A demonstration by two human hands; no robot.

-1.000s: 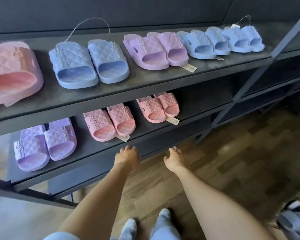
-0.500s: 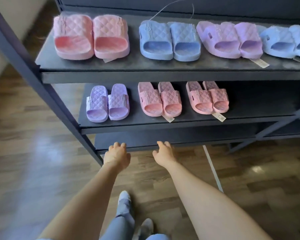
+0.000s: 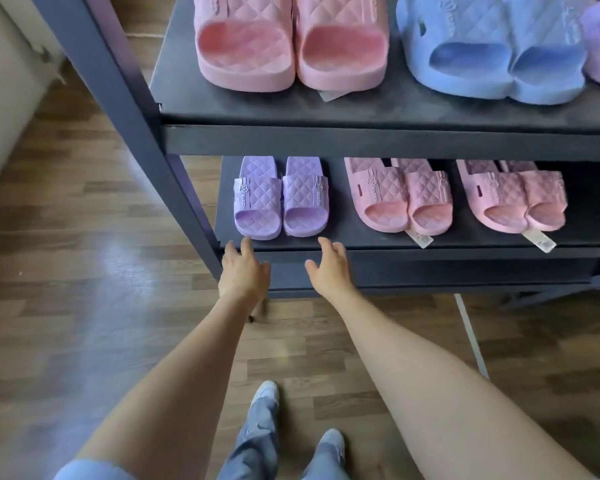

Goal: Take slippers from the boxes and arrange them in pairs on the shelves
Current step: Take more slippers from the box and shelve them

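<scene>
Head view showed both empty hands, left [image 3: 245,271] and right [image 3: 329,268], fingers loosely spread, reaching toward the lilac pair [image 3: 280,199] standing at the lower shelf's [image 3: 361,241] left end beside two pink pairs [image 3: 399,199].

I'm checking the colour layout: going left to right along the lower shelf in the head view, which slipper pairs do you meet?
Lilac pair → first pink pair → second pink pair, the last two each with a paper tag at the front.
</scene>
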